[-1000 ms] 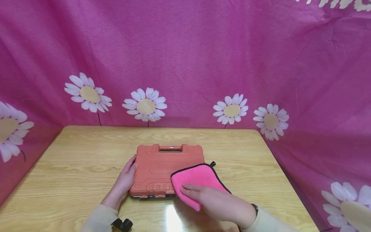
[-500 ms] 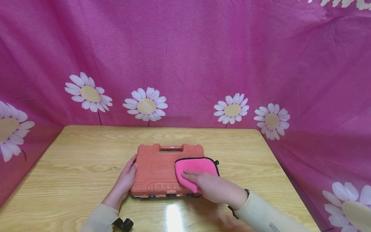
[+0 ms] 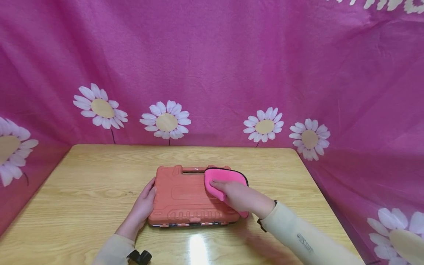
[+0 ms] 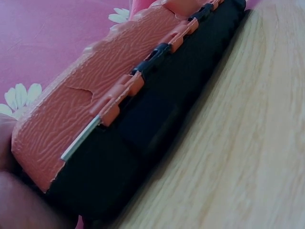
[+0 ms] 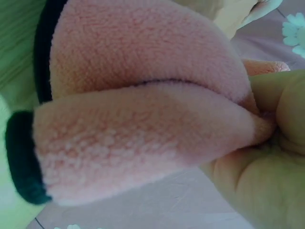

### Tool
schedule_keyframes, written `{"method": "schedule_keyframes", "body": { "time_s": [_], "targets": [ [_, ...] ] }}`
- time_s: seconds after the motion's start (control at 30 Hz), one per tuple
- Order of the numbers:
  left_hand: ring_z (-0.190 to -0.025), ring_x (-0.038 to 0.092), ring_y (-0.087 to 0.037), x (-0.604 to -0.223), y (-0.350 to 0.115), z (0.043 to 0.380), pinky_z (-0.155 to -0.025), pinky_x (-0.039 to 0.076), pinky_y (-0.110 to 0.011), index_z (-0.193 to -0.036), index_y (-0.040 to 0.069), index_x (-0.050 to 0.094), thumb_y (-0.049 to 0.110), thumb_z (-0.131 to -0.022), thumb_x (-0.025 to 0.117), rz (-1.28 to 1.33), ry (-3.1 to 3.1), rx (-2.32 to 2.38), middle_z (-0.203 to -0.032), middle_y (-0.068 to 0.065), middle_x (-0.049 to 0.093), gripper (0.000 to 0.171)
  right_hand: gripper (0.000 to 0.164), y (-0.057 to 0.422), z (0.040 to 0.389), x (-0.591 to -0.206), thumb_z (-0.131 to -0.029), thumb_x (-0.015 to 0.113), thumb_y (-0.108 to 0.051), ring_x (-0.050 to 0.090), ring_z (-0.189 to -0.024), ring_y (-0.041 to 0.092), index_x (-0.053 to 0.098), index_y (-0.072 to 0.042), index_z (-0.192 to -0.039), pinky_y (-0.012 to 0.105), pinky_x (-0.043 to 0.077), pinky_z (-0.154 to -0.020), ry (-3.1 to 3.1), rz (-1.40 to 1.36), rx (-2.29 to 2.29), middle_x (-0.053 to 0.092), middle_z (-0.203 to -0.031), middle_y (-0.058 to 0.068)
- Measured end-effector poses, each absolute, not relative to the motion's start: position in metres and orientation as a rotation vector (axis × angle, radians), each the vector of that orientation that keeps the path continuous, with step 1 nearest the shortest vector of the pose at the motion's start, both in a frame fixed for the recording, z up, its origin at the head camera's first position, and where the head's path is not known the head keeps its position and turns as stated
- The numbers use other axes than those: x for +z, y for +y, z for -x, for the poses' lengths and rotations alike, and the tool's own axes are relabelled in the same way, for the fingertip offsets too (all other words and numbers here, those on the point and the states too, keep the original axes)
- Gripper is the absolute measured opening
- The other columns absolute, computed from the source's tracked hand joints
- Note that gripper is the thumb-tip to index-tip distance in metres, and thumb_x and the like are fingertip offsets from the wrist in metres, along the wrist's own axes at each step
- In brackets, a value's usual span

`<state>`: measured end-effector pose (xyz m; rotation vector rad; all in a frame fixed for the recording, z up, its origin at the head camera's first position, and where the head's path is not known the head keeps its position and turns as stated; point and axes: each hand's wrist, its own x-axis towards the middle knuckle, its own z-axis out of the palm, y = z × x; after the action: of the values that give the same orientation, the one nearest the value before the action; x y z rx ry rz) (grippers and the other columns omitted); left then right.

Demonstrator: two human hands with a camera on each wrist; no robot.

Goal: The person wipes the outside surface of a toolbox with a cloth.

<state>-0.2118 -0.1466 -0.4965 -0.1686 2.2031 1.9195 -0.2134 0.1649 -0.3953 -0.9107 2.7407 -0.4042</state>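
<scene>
An orange plastic carrying case [image 3: 185, 184] lies flat on the wood-grain table [image 3: 82, 184], its lid down, the carry handle [image 3: 195, 169] on the far side and the hinge [image 3: 195, 223] along the near edge. The left wrist view shows the hinge's orange and black knuckles with a silver pin [image 4: 80, 138] above the black lower half [image 4: 157, 114].

The left hand [image 3: 143, 204] rests against the case's left side, its visible fingers fairly straight — bracing it, by the look of things, rather than curled round it.

The right hand [image 3: 240, 197] grips a plush pink cloth [image 3: 225, 175] with black edging, a fold of it pinched between thumb and fingers. The cloth lies over the right part of the lid, reaches the right end of the handle, and droops past the right edge.

The work with the cloth seems under way, not finished: it is on the lid and firmly held. The left and middle of the lid are bare of it — whether they have been gone over cannot be told. Letting go of both cloth and case is not yet done.
</scene>
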Motion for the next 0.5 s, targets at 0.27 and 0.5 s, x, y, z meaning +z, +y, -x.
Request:
{"method": "schedule_keyframes", "body": {
  "time_s": [0.27,0.5],
  "targets": [
    [-0.16,0.001,-0.04,-0.498,-0.147,0.212,-0.129,0.009,-0.058,-0.167,0.013,0.006,0.027,-0.114,0.025,0.17,2.195,1.93,-0.173,-0.018,0.005,0.058,0.054,0.167,0.235,-0.399,-0.098,0.056,0.008,0.067,-0.117,0.025,0.053,-0.005,-0.15,0.044,0.051,-0.109,2.785,0.835,-0.436,0.058,-0.149,0.015],
    [-0.159,0.001,-0.04,-0.498,-0.147,0.213,-0.129,0.008,-0.058,-0.167,0.013,0.007,0.028,-0.114,0.025,0.165,2.206,1.925,-0.173,-0.018,0.005,0.058,0.046,0.169,0.247,-0.403,-0.104,0.054,-0.002,0.056,-0.137,0.03,0.052,-0.002,-0.15,0.047,0.042,-0.118,2.793,0.783,-0.58,0.053,-0.153,0.017]
  ]
}}
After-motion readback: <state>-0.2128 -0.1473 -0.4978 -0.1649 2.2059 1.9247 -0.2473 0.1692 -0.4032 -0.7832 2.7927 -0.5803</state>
